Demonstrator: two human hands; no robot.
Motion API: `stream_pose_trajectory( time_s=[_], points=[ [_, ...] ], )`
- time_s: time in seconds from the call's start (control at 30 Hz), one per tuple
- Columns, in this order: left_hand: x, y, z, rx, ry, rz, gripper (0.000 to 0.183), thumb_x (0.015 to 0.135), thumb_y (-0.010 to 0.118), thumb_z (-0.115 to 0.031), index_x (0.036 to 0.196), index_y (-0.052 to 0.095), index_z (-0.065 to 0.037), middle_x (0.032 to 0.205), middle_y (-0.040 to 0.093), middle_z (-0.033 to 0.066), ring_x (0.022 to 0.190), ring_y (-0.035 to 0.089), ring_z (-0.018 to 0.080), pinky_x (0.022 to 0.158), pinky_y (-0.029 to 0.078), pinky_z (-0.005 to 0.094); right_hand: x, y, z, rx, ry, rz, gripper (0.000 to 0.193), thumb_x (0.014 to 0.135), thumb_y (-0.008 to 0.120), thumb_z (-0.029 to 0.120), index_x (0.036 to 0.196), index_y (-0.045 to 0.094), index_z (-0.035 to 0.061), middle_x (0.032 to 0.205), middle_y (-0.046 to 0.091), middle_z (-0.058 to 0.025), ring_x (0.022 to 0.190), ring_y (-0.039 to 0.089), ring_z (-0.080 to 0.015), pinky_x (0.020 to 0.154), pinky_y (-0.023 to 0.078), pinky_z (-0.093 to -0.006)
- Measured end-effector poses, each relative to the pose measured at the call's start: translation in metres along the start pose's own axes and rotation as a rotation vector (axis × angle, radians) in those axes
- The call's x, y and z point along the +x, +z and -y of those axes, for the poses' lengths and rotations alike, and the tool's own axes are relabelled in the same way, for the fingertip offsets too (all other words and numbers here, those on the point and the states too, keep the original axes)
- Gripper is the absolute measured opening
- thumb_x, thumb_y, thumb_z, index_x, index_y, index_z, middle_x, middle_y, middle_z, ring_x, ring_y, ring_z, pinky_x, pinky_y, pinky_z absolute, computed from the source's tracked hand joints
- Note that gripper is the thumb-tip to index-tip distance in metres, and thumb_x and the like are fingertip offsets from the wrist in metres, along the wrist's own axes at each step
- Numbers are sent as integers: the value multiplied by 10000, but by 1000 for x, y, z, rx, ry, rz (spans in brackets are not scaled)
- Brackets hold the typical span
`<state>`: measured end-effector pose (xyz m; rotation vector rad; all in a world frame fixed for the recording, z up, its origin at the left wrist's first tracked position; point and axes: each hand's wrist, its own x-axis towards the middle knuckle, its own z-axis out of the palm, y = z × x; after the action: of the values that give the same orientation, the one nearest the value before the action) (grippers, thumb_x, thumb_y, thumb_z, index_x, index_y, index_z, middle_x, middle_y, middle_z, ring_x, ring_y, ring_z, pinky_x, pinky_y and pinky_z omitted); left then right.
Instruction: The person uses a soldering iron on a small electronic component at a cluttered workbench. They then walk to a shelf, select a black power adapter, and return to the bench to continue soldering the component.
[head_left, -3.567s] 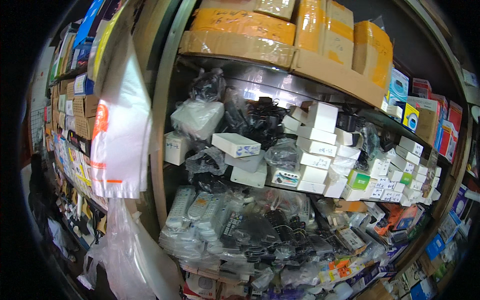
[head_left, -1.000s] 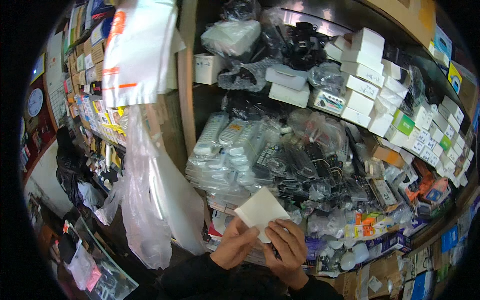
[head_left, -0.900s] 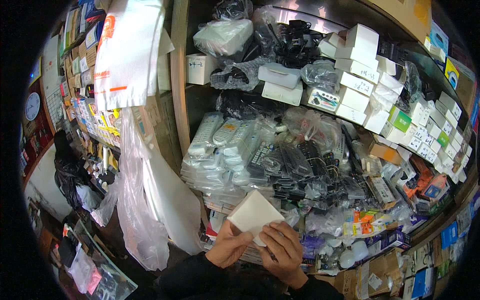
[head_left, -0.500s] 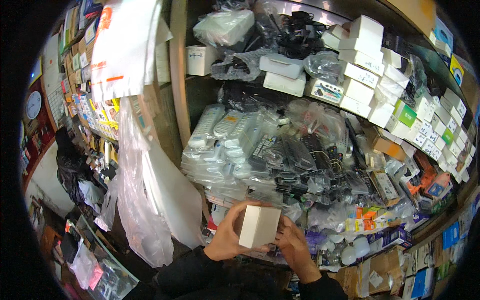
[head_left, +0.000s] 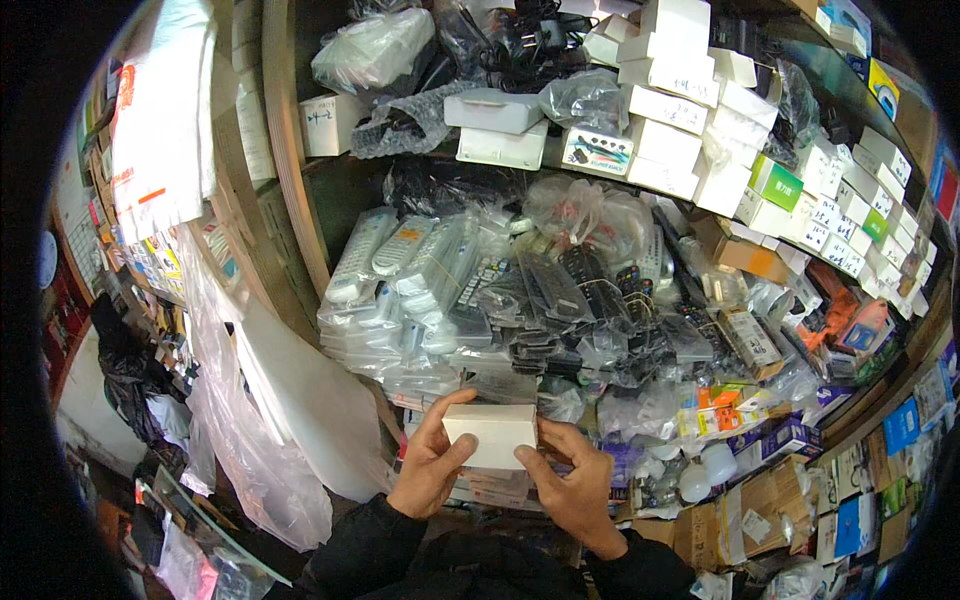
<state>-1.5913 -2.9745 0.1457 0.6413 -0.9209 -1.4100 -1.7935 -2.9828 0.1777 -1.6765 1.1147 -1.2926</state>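
Gripping small white box [head_left: 490, 430] at both ends, fingers of left hand [head_left: 428, 470] and right hand [head_left: 578, 488] closed on it, in front of bagged remotes [head_left: 425, 265]. Just turned from upright to crosswise; long side now likely easier to examine.

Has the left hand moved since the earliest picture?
Yes: the left hand has come up into view, just below the bagged pale remotes.
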Motion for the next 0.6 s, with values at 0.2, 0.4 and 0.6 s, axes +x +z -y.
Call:
stream_pose_trajectory(
  time_s=[0.2, 0.4, 0.6],
  points=[
    [5, -7, 9, -227, -116, 36, 796, 1046, 719, -265, 1684, 272, -101, 1425, 600, 123, 1265, 655, 263, 998, 632, 428, -3, 7, 6, -221, -286, -108, 357, 868, 883, 117, 1125, 753, -94, 1013, 805, -223, 909, 807, -247, 826, 638, -359],
    [6, -12, 13, -289, -111, 37, 726, 1061, 663, -66, 1684, 291, -64, 1501, 569, 111, 1310, 628, 219, 987, 601, 327, -7, 8, 10, -152, -210, -113, 387, 885, 854, 94, 1200, 715, -82, 1085, 787, -210, 972, 793, -255, 824, 634, -373],
    [-1, -7, 8, 52, 109, 84, 861, 947, 776, 4, 1673, 313, -29, 1526, 568, 118, 1304, 633, 232, 1051, 563, 346, -5, 7, -29, 783, 422, 34, 558, 999, 750, 121, 1475, 516, -53, 1287, 700, -157, 1212, 682, -258, 1062, 545, -422]
  ],
)
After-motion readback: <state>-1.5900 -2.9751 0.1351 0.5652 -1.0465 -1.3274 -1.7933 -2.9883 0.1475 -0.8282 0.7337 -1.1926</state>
